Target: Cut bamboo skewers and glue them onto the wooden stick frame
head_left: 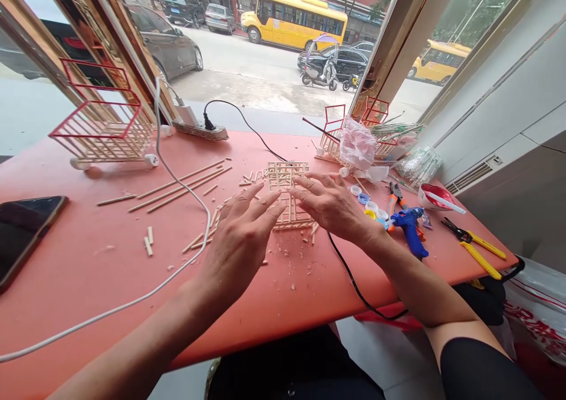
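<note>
A small frame of pale wooden sticks [279, 179] sits near the middle of the pink table [247, 305], its crossed bars partly covered by the person's fingers. The left hand [247, 229] is over its near left side, palm down, the fingers spread and reaching forward. The right hand [331, 202] comes in from the other side, its fingers also fanned out, their tips at the frame. Whether either set of fingertips touches the wood cannot be told, and both thumbs are hidden.

Shavings are scattered in front of the frame, and cut sticks lie close to its left. Farther left are several long sticks [188, 190], 2 short pieces [148, 245] and a white cable [207, 211] curving across the surface. To the right, plastic caps [363, 199] lie near a blue glue gun [409, 229], with yellow-handled pliers [475, 243] and a red bowl [435, 196] beyond. A red-rimmed stick cart [95, 135] stands at the far left, behind a dark phone [29, 235]. Outside the window, a yellow bus [296, 16] is on the street.
</note>
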The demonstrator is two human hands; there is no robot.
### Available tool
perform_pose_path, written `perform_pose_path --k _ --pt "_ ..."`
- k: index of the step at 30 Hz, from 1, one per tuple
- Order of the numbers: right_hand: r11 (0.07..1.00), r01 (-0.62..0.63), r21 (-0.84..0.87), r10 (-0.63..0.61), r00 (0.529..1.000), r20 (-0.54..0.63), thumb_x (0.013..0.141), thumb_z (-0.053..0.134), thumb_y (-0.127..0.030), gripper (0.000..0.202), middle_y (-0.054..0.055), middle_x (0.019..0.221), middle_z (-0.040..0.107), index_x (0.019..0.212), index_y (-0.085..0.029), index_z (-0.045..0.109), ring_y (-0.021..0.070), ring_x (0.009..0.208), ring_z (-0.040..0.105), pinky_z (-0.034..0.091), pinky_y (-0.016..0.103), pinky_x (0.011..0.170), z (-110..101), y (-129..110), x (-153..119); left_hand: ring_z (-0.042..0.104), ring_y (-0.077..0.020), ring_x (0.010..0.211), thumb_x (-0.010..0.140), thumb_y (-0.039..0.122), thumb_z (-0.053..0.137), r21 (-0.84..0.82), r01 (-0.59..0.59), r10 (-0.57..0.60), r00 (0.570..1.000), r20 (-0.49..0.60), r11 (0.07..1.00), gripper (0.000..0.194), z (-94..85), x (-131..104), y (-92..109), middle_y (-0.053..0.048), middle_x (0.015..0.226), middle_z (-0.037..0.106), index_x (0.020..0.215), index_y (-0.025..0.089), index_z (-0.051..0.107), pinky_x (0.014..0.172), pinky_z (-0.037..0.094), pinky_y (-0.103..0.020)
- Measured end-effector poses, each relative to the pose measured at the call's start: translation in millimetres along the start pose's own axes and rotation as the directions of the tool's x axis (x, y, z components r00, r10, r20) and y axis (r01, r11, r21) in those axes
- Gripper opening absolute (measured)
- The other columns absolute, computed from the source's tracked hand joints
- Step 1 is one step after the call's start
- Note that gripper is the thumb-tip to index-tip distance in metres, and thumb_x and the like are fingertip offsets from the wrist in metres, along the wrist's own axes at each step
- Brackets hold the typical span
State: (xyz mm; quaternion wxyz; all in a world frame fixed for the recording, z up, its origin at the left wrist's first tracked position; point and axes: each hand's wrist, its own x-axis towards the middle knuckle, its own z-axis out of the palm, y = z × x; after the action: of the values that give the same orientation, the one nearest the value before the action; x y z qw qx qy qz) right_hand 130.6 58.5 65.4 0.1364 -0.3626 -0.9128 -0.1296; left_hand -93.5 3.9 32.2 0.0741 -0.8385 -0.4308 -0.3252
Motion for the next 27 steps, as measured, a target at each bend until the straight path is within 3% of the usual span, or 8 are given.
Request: perform_pose_path --k 4,11,15,20,27 --pt "1.0 0.003 -0.008 -0.003 1.0 0.009 0.105 0.053 -0.023 0.032 0.009 0.149 0.061 0.135 -0.023 0.066 0.0324 0.135 0.051 0.037 0.05 0.104 -0.4 0.1 0.0 0.051 -0.0384 0.139 0.098 0.01 0.053 0.038 -0.03 0.03 1.0 -0.005 0.999 0.028 0.9 0.6 1.2 -0.012 0.136 0.07 0.117 0.016 0.073 0.107 0.047 -0.058" --pt "1.0 0.005 -0.016 -0.005 1.0 0.021 0.106 0.051 -0.024 0.033 0.008 0.15 0.06 0.135 -0.021 0.065 0.0329 0.135 0.051 0.036 0.051 0.103 1.1 0.3 0.1 0.057 -0.037 0.129 0.097 0.017 0.062 0.036 -0.061 0.063 0.996 -0.068 0.998 0.02 9.7 2.8 1.4 -0.011 0.123 0.076 0.111 0.019 0.075 0.099 0.051 -0.055" --pt "0.999 0.017 -0.042 -0.017 1.0 -0.009 0.106 0.052 -0.025 0.032 0.009 0.15 0.06 0.134 -0.02 0.066 0.033 0.133 0.052 0.037 0.05 0.101 2.3 -0.3 -0.8 0.057 -0.0359 0.126 0.093 0.01 0.064 0.06 -0.126 0.131 0.987 -0.095 0.99 0.025 13.0 4.3 1.1 -0.01 0.121 0.076 0.114 0.019 0.075 0.097 0.051 -0.053" --pt "0.998 0.014 -0.056 -0.015 1.0 -0.02 0.106 0.052 -0.027 0.029 0.008 0.149 0.062 0.131 -0.021 0.067 0.0317 0.131 0.054 0.038 0.048 0.1 1.4 -1.5 -1.6 0.059 -0.0367 0.122 0.089 0.004 0.062 0.123 -0.188 0.193 0.98 -0.035 0.974 0.032 10.2 9.3 5.9 -0.013 0.118 0.076 0.117 0.017 0.074 0.094 0.052 -0.052" --pt "1.0 0.006 -0.03 -0.007 0.999 -0.032 0.105 0.054 -0.026 0.029 0.01 0.148 0.062 0.131 -0.021 0.067 0.0308 0.131 0.054 0.039 0.048 0.1 1.1 -2.5 -2.4 0.062 -0.0333 0.118 0.082 -0.006 0.055 0.191 -0.276 0.294 0.953 -0.076 0.942 0.045 17.2 11.2 5.2 -0.013 0.107 0.077 0.116 0.017 0.074 0.102 0.046 -0.054"
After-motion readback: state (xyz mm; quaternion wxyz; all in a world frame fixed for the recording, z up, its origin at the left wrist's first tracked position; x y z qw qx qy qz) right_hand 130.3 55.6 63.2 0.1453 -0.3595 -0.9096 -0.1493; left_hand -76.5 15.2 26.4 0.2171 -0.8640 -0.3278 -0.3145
